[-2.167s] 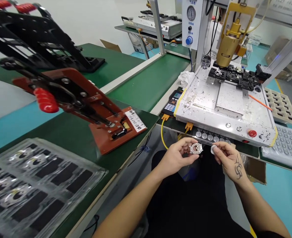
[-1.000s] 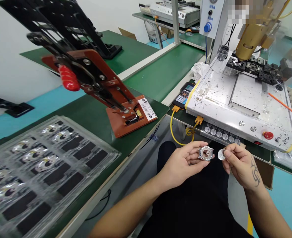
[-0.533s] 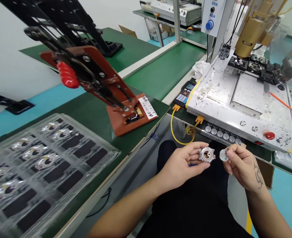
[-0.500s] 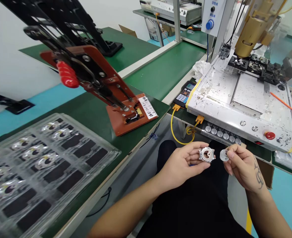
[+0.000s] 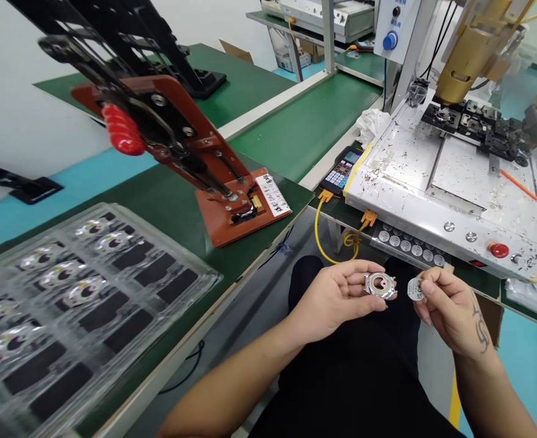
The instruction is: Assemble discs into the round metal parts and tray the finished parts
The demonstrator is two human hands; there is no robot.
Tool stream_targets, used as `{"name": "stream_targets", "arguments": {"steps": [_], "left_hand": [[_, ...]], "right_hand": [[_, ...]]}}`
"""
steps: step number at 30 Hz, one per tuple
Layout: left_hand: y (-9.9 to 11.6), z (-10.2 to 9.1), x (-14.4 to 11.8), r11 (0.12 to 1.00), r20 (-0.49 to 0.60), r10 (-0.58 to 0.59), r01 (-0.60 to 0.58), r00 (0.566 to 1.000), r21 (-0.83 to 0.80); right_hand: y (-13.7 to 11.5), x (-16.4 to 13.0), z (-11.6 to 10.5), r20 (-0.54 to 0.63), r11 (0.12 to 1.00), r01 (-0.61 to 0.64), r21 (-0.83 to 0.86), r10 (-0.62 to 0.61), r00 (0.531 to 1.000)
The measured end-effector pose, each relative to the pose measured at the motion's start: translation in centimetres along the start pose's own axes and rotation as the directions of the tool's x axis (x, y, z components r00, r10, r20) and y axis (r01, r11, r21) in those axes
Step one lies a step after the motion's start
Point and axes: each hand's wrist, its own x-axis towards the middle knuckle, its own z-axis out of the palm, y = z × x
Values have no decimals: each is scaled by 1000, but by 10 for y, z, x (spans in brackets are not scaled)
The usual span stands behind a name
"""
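My left hand (image 5: 336, 295) holds a round silver metal watch case (image 5: 379, 285) by its edge, just below the front of the bench. My right hand (image 5: 451, 307) pinches a small silver disc (image 5: 415, 289) between thumb and fingertip, a short way to the right of the case. The two parts are apart, not touching. Both hands hover over my dark lap.
A red toggle press (image 5: 195, 164) stands on the green bench at left, with a clear tray (image 5: 126, 292) of silver parts in front of it. A white dispensing machine (image 5: 451, 182) with a gold nozzle (image 5: 467, 61) is at right; a row of small discs (image 5: 410, 246) lies under its front edge.
Both hands stayed near each other with their parts; the disc has drifted slightly down and right of the case. The view shifted a little downward and left.
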Motion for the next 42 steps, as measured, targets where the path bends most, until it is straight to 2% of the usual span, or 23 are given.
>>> {"name": "stream_targets", "arguments": {"steps": [15,19,22,24,26,30,35,38,42], "left_hand": [[-1,0,0,999,2,10,-10,1000,45],[-3,0,-2,986,-2,62,-61,998,153],[-5,-1,-2,944,-6,136,-127,991,304],[-6,-1,-2,926,0,162,-152,987,346],[-9,-1,0,943,5,148,-142,989,300],[-13,-1,3,992,-9,66,-65,998,107],[-16,-5,6,998,2,32,-31,1000,-47],[-16,-7,5,996,2,63,-62,998,-71],[-16,-7,3,997,-16,81,-82,997,-17]], "right_hand": [[1,0,-2,0,1000,-4,-21,4,1000],[1,0,-1,3,1000,-4,-15,4,1000],[2,2,-1,10,999,-23,-36,23,1000],[5,4,-1,13,998,-41,-56,41,999],[7,7,-1,19,997,-48,-66,50,999],[10,11,-1,30,997,-39,-69,41,999],[11,11,-5,4,991,-56,-121,57,998],[12,10,-7,-7,987,-60,-151,59,998],[10,9,-6,-14,984,-55,-171,53,998]]}}
